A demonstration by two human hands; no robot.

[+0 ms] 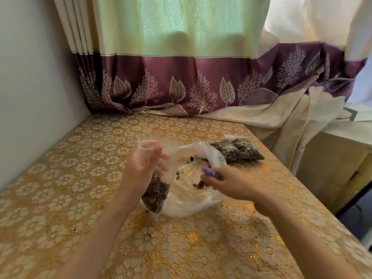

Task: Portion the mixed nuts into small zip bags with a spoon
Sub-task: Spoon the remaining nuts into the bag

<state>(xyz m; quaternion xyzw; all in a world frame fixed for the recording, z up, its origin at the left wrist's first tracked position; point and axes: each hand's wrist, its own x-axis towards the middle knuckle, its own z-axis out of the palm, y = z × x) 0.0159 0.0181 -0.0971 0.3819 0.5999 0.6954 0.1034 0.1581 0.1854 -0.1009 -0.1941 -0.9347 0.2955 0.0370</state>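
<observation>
The left hand (141,168) is pinching a small zip bag (156,174) upright with its mouth spread, nuts filling its lower part. Just beside it, the big clear bag (193,190) is lying open on the worktop (80,178), nearly emptied. The right hand (227,182) is curling its grip around a purple spoon (211,172), scooping the last nuts. Next, probably lifting the spoonful level into the bag's mouth. Filled bags (237,150) are lying further right.
</observation>
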